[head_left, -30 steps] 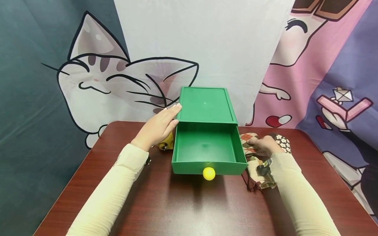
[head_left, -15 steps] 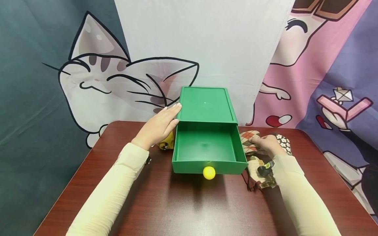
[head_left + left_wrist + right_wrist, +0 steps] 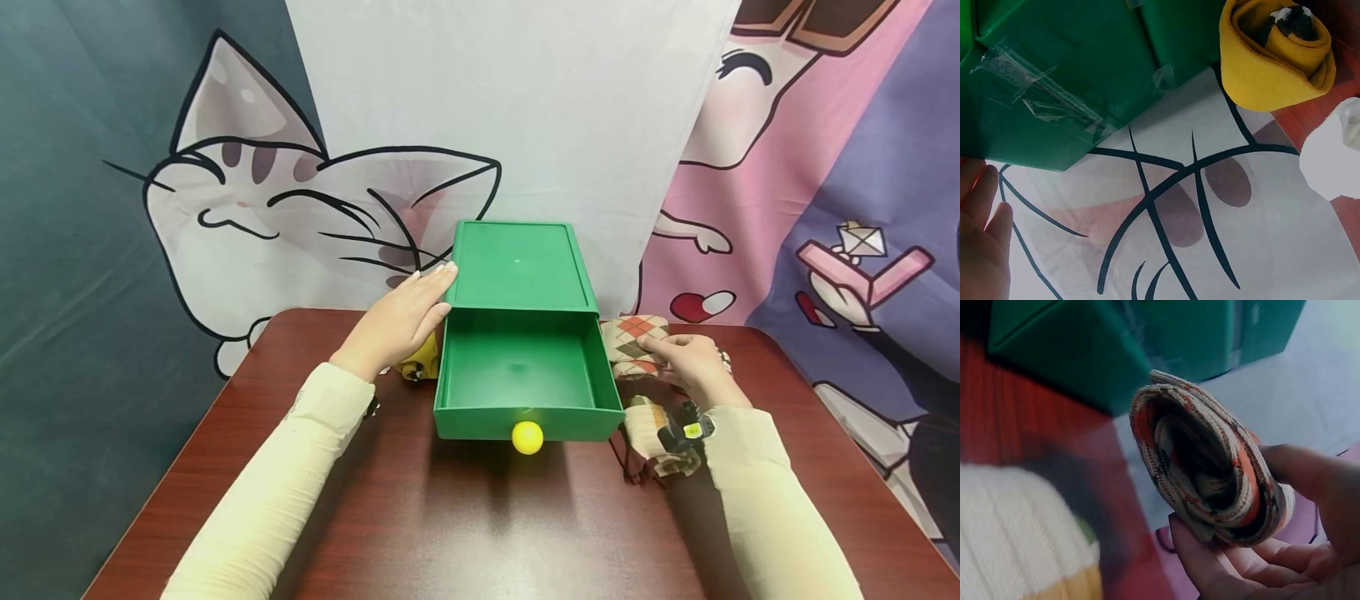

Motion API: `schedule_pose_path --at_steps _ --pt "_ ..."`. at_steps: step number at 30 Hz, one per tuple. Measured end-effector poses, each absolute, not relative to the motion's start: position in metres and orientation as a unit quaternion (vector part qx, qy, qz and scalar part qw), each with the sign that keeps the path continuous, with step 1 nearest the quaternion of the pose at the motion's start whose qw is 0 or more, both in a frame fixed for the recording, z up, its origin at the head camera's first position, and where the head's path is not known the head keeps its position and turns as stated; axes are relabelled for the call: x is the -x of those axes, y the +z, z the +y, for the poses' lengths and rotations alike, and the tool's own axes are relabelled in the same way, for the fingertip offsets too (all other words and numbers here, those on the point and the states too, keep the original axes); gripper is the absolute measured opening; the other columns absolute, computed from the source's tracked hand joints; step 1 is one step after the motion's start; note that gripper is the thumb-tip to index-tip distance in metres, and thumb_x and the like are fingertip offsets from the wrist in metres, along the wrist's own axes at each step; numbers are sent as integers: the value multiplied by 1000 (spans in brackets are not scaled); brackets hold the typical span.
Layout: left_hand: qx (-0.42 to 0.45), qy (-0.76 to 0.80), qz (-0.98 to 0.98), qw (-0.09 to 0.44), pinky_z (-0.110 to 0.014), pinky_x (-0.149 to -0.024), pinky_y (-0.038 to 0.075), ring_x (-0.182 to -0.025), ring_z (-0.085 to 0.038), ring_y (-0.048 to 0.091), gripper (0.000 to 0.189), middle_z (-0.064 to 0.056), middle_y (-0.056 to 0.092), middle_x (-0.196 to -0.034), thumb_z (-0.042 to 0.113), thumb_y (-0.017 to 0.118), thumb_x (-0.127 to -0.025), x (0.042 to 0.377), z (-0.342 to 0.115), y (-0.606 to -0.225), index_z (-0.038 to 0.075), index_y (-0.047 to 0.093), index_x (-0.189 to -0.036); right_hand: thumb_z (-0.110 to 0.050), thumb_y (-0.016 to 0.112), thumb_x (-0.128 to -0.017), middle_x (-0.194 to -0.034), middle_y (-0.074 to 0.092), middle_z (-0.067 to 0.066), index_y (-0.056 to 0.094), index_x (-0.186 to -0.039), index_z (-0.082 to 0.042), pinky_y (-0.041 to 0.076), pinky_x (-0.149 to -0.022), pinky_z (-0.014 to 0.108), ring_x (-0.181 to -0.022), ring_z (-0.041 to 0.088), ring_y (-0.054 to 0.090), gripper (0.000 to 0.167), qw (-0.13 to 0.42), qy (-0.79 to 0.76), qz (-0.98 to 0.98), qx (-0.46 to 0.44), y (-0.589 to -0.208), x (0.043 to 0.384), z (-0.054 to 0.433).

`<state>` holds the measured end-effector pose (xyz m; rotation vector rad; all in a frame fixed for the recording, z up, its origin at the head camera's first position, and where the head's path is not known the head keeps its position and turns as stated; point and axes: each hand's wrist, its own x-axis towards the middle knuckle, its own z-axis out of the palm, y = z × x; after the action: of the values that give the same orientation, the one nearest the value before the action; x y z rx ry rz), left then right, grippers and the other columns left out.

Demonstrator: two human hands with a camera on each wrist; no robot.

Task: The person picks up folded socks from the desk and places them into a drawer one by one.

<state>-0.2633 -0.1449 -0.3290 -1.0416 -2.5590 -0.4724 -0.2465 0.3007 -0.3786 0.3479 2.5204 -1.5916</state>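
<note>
In the head view my left hand (image 3: 397,325) lies with straight fingers against the left side of a green drawer box (image 3: 517,267). The box's drawer (image 3: 480,423) is pulled out, with nothing inside it. On the other side, my right hand (image 3: 693,362) pinches a rolled argyle sock (image 3: 628,335) between thumb and fingers, just beside the box. The right wrist view shows the coiled end of this sock (image 3: 1144,428) held above the table. Below that hand lies a cream ribbed roll, likely another sock (image 3: 647,429).
A yellow knob (image 3: 527,437) sticks out of the drawer front. Left of the box are a yellow rolled cloth (image 3: 1260,94) and a white one (image 3: 1329,156). A dark flowered roll (image 3: 725,360) is mostly hidden behind my right hand. A printed curtain (image 3: 525,108) hangs behind the table.
My right hand has raised the argyle sock a little from among the rolls, and it now covers most of the flowered one. The left hand stays against the box.
</note>
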Motion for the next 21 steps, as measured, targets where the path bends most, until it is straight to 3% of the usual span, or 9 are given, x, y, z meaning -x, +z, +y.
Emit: schedule_pose_path --at_steps 4,12,16,21 --pt "367 -165 -900 169 -41 -126 16 -150 -28 32 55 -13 35 -162 26 44 -110 263 -145 -329 1 33 -157 -49 72 -92 -80 57 -10 68 -91 -11 56 -68 21 -72 3 60 38 48 -545 830 -105 -367 237 296" --pt "373 -153 -899 170 -44 -126 18 -150 -30 31 55 -15 35 -162 25 44 -110 265 -145 -329 0 32 -157 -45 70 -94 -77 60 -14 69 -99 -14 54 -60 19 -65 -1 60 32 1 -571 814 -105 -342 221 287" --pt "373 -145 -901 170 -43 -126 17 -150 -30 31 56 -14 34 -162 27 44 -110 266 -145 -328 0 32 -158 -44 71 -94 -70 58 -14 69 -89 -21 49 -53 19 -58 -1 56 24 -11 -587 803 -102 -330 214 284" --pt "373 -150 -900 170 -42 -126 17 -150 -29 32 56 -13 35 -162 27 44 -110 265 -145 -328 1 32 -157 -34 75 -93 -74 63 -12 73 -81 -25 54 -58 14 -64 -1 62 16 -38 -651 754 -81 -316 204 280"
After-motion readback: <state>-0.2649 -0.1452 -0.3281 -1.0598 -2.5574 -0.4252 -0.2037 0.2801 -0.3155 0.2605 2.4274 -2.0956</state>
